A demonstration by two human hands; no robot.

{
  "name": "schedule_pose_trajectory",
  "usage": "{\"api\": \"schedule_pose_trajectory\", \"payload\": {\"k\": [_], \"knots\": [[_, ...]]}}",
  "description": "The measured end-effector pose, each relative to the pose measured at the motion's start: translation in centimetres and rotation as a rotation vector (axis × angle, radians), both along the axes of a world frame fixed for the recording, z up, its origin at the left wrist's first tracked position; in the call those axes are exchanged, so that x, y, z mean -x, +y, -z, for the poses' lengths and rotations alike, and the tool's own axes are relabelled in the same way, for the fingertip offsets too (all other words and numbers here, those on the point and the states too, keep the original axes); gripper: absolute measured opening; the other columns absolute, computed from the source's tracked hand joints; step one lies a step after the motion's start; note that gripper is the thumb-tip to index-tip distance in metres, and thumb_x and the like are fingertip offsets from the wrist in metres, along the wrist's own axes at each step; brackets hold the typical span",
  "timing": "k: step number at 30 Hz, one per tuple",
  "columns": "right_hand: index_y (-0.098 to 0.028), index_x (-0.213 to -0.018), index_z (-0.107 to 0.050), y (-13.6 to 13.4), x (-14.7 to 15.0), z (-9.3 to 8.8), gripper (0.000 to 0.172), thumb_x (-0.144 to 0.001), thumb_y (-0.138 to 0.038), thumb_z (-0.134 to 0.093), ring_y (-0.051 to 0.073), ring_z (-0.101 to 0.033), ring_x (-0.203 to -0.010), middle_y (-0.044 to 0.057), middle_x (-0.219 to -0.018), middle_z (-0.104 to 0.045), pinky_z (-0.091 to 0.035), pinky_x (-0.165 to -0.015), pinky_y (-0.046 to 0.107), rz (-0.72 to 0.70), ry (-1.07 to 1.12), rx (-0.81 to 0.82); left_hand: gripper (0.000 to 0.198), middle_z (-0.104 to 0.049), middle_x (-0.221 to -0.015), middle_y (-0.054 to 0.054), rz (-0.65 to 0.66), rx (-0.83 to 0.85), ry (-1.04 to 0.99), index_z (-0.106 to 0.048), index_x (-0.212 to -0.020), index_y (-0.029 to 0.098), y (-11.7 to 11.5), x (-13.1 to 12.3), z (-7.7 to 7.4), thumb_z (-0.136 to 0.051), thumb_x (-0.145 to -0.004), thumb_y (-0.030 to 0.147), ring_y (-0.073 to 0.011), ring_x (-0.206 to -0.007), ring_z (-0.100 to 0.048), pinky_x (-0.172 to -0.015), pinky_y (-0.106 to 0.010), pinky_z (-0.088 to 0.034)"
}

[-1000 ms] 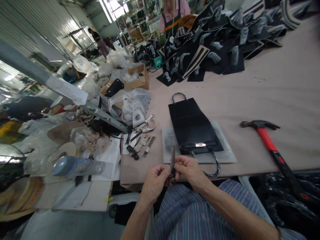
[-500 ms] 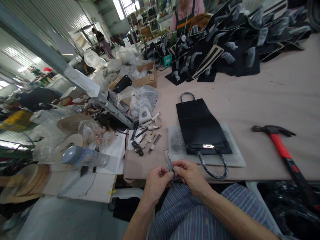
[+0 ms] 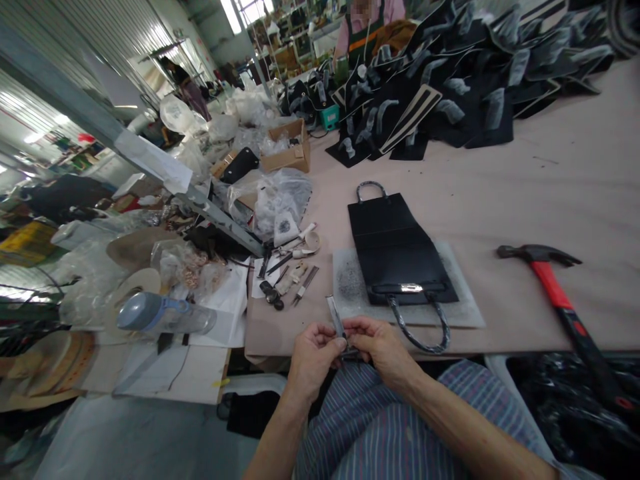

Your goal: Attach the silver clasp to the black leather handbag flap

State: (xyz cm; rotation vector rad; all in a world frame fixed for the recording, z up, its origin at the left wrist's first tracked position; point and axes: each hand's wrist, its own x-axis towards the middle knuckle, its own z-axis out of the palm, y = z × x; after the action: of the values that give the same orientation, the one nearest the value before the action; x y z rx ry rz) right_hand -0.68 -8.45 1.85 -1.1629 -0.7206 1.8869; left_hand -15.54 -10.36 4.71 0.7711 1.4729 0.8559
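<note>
Both my hands meet just in front of the table's near edge, above my striped lap. My left hand point(image 3: 313, 357) and my right hand point(image 3: 381, 345) are closed in a pinch on a thin metal tool point(image 3: 336, 320) whose grey shaft sticks up and to the left between them. Just beyond them a black leather bag piece point(image 3: 395, 250) with two handles and a silver clasp lies flat on a grey mat point(image 3: 463, 310).
A red-handled hammer point(image 3: 560, 293) lies at the right. Small tools point(image 3: 290, 280), plastic bags point(image 3: 277, 200), a cardboard box point(image 3: 290, 157) and a grey-lidded bottle point(image 3: 160, 317) crowd the left. Black bag pieces point(image 3: 450, 87) are piled at the back, where another person point(image 3: 367, 23) works.
The metal tool stood upright between my fingers a second ago; now it leans to the left and sits lower in my hands. The view has shifted slightly.
</note>
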Motion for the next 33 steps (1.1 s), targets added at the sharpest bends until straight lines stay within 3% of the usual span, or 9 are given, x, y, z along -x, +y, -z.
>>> {"api": "schedule_pose_trajectory", "payload": {"k": [7, 12, 15, 19, 28, 31, 33], "knots": [[-0.014, -0.089, -0.078, 0.2, -0.5, -0.7, 0.038, -0.054, -0.019, -0.063, 0.005, -0.036, -0.046, 0.001, -0.066, -0.066, -0.02, -0.044, 0.022, -0.069, 0.078, 0.027, 0.043, -0.07, -0.067, -0.004, 0.024, 0.055, -0.205, -0.067, -0.089, 0.01, 0.4, 0.1, 0.0, -0.088, -0.061, 0.034, -0.0134, -0.054, -0.062, -0.048, -0.021, -0.045], [-0.015, -0.091, -0.075, -0.1, -1.2, -0.7, 0.033, -0.062, -0.029, -0.071, 0.007, -0.046, -0.05, 0.001, -0.07, -0.066, -0.032, -0.049, 0.023, -0.084, 0.09, 0.027, 0.043, -0.074, -0.076, -0.007, -0.021, 0.009, -0.341, -0.066, -0.089, 0.011, 0.2, 0.1, 0.7, -0.09, -0.063, 0.033, -0.0144, -0.059, -0.065, -0.055, -0.023, -0.049], [-0.015, -0.094, -0.072, -0.6, -1.9, -0.3, 0.037, -0.072, -0.044, -0.073, 0.008, -0.049, -0.051, 0.001, -0.075, -0.067, -0.037, -0.054, 0.025, -0.2, 0.04, -0.03, 0.042, -0.072, -0.075, -0.004, -0.068, -0.056, -0.397, -0.064, -0.089, 0.012, 0.2, 0.4, 1.1, -0.091, -0.063, 0.031, -0.0138, -0.062, -0.065, -0.061, -0.024, -0.052], [-0.014, -0.083, -0.066, -1.2, -2.3, 0.3, 0.041, -0.082, -0.055, -0.067, 0.008, -0.054, -0.05, 0.004, -0.078, -0.07, -0.036, -0.054, 0.024, -0.385, 0.042, -0.12, 0.045, -0.072, -0.077, -0.003, -0.077, -0.083, -0.405, -0.062, -0.09, 0.013, 0.3, 0.7, 1.4, -0.091, -0.063, 0.034, -0.0149, -0.063, -0.067, -0.063, -0.026, -0.055], [-0.016, -0.08, -0.062, -1.6, -1.7, 0.4, 0.043, -0.082, -0.059, -0.064, 0.008, -0.049, -0.04, -0.001, -0.062, -0.064, -0.032, -0.041, 0.021, -0.366, 0.074, -0.103, 0.039, -0.07, -0.074, -0.001, -0.088, -0.064, -0.403, -0.063, -0.088, 0.013, 0.2, 0.8, 1.8, -0.09, -0.066, 0.03, -0.0136, -0.063, -0.065, -0.065, -0.025, -0.053], [-0.016, -0.08, -0.062, -1.6, -1.7, 0.3, 0.042, -0.082, -0.058, -0.066, 0.007, -0.045, -0.037, -0.003, -0.057, -0.061, -0.029, -0.039, 0.021, -0.373, 0.162, -0.048, 0.04, -0.074, -0.088, -0.004, -0.097, -0.099, -0.475, -0.066, -0.098, 0.014, 0.4, 0.8, 1.6, -0.089, -0.068, 0.027, -0.0154, -0.078, -0.07, -0.077, -0.026, -0.054], [-0.016, -0.078, -0.062, -1.7, -1.7, 0.1, 0.04, -0.082, -0.055, -0.068, 0.006, -0.043, -0.034, -0.004, -0.053, -0.059, -0.037, -0.044, 0.022, -0.36, 0.235, -0.011, 0.045, -0.075, -0.097, -0.006, -0.097, -0.088, -0.557, -0.065, -0.107, 0.015, 0.5, 0.8, 1.5, -0.088, -0.07, 0.027, -0.0178, -0.087, -0.072, -0.082, -0.028, -0.055]]}}
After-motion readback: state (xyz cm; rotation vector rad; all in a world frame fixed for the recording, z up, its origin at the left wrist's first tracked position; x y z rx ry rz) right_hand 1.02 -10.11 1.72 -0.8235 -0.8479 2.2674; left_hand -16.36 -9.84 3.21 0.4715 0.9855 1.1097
